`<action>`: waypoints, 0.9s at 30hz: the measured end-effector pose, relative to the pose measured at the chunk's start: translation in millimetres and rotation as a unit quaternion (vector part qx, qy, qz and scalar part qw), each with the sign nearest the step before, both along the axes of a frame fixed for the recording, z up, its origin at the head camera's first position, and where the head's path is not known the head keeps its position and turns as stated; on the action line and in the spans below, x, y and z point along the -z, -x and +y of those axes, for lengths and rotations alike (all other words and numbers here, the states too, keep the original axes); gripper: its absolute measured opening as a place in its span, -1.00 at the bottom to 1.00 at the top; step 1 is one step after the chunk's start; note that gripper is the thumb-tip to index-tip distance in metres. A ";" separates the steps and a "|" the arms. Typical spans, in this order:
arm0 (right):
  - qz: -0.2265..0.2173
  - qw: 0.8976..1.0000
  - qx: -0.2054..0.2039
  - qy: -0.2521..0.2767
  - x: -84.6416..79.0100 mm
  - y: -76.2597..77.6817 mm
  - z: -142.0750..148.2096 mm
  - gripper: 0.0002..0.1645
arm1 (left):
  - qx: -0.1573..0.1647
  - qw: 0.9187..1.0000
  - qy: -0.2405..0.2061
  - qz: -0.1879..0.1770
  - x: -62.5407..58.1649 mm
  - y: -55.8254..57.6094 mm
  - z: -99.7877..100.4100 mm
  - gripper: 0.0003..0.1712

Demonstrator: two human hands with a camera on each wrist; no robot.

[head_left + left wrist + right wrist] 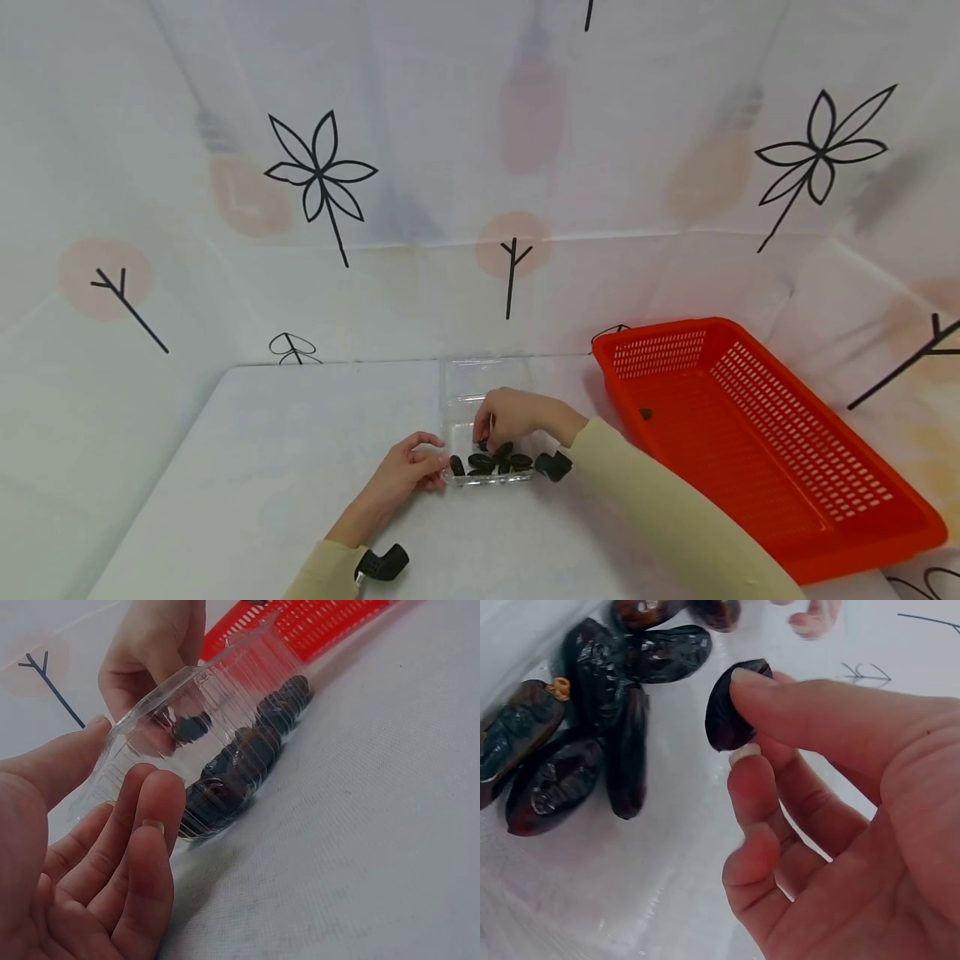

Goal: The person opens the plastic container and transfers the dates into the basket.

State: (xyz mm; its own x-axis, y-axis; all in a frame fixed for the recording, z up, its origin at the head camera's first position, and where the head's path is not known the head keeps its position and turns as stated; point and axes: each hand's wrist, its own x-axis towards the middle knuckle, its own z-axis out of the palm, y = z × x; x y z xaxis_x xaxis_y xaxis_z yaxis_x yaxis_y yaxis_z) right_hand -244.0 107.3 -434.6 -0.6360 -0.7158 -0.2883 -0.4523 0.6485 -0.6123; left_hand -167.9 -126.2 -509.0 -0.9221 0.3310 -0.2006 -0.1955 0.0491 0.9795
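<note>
A dark, glossy date [731, 709] is pinched between the thumb and fingertips of my right hand [513, 417], low over the clear plastic container [459, 433]. Several more dates [555, 784] lie clustered along the near end of that container, some touching one another. At its left side is my left hand [405, 471]. In the left wrist view, the thumb [75, 750] rests at the container's rim while curled fingers [161, 799] press the wall, gripping the edge. Through the clear wall, the held date shows above the others.
To the right stands a red perforated plastic basket [720, 433], angled on the white table [277, 450]. One small dark brown piece [646, 413] lies inside near its left wall. A patterned white cloth [420, 183] hangs behind the table.
</note>
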 end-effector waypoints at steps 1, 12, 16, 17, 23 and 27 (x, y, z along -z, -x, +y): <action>-0.004 1.000 0.001 0.003 -1.8 0.0 1.1 -0.75 | 0.000 1.000 -0.001 0.000 0.4 -0.1 0.1 -0.54; -0.028 0.998 0.005 0.058 -26.1 0.2 22.3 -0.79 | -0.001 1.000 -0.006 0.006 4.6 -0.9 0.5 -0.55; -0.029 0.997 0.017 0.066 -38.0 -1.6 35.6 -0.80 | 0.001 1.000 -0.008 0.011 3.8 -1.4 0.1 -0.55; -0.026 0.997 0.018 0.066 -41.0 -2.3 39.4 -0.81 | 0.001 1.000 -0.007 0.010 3.5 -1.6 0.0 -0.55; -0.012 0.996 0.037 0.079 -59.2 -9.0 70.4 -0.81 | 0.001 1.000 -0.003 0.004 2.0 -2.8 0.2 -0.54; 0.003 0.994 0.059 0.090 -68.1 -13.0 96.2 -0.81 | 0.002 1.000 -0.001 0.003 2.6 -3.1 -0.2 -0.54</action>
